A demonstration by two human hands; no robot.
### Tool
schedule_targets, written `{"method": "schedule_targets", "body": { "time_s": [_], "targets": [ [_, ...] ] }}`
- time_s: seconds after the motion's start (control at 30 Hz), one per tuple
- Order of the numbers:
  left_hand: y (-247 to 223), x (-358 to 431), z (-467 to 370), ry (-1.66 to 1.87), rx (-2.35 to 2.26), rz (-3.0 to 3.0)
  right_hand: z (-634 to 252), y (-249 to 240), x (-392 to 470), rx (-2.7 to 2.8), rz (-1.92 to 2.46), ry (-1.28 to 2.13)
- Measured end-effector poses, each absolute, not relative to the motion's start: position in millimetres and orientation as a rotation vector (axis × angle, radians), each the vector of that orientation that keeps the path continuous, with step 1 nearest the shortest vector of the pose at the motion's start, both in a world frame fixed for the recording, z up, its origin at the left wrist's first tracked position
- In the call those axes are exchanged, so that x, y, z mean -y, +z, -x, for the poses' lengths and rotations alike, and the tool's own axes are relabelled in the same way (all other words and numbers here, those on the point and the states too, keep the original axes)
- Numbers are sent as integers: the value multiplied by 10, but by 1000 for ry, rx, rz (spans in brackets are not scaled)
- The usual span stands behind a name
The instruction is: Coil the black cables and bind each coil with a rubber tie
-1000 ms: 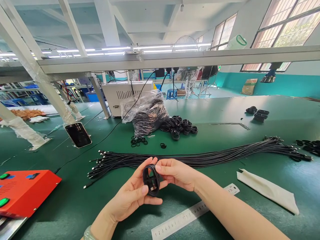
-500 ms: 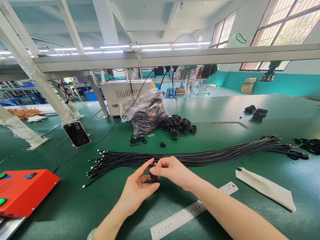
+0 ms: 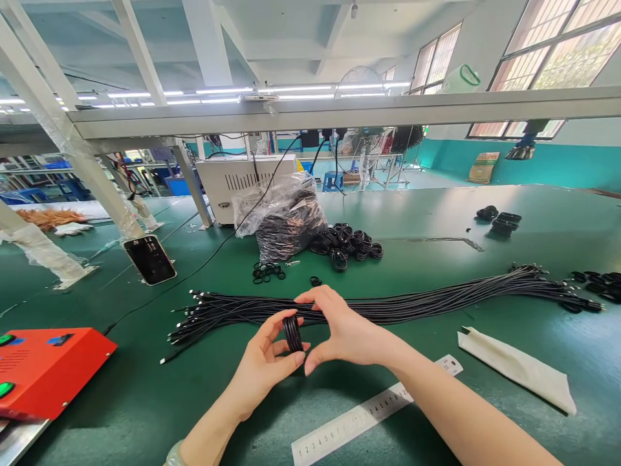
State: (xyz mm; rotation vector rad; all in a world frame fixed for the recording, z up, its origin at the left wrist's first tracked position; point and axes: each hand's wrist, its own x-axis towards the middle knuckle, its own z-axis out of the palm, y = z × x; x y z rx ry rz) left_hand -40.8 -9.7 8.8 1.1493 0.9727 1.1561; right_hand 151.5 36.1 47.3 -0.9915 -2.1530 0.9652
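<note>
Between the thumb and fingers of my left hand [image 3: 262, 359] sits a small bundle of coiled black cable [image 3: 292, 334], held on its edge above the table. My right hand [image 3: 342, 330] is just to its right, thumb and fingers spread wide with nothing between them. Behind both hands a long bunch of straight black cables [image 3: 412, 309] stretches across the table, its metal-tipped ends at left and right. A steel ruler [image 3: 352, 424] lies slantwise under my right forearm.
Farther back are a pile of coiled cables [image 3: 344, 243], a plastic bag [image 3: 291, 223] of black items, and several black rings [image 3: 268, 272]. A red box [image 3: 53, 372] with green buttons stands left, near a phone [image 3: 149, 260]. A pale folded strip [image 3: 517, 369] lies right.
My right hand has let go of the coiled cable and opened beside it. My left hand keeps its hold, with the coil turned slightly and more of it showing.
</note>
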Motion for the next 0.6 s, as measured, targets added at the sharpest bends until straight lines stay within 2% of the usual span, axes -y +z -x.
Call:
{"method": "schedule_targets", "body": {
  "time_s": [0.13,0.27,0.47,0.6],
  "targets": [
    [118,111,401,1185,-984,-1079,-1421,351,-340,2373,806,745],
    [121,99,416,1193,-1008,-1032,-1327,196,-366,2355,733,672],
    [93,95,407,1171,-1031,-1023,-1328,114,-339,2291,776,726],
    [88,84,410,1159,-993,-1032,-1424,210,-327,2268,803,936]
  ]
}}
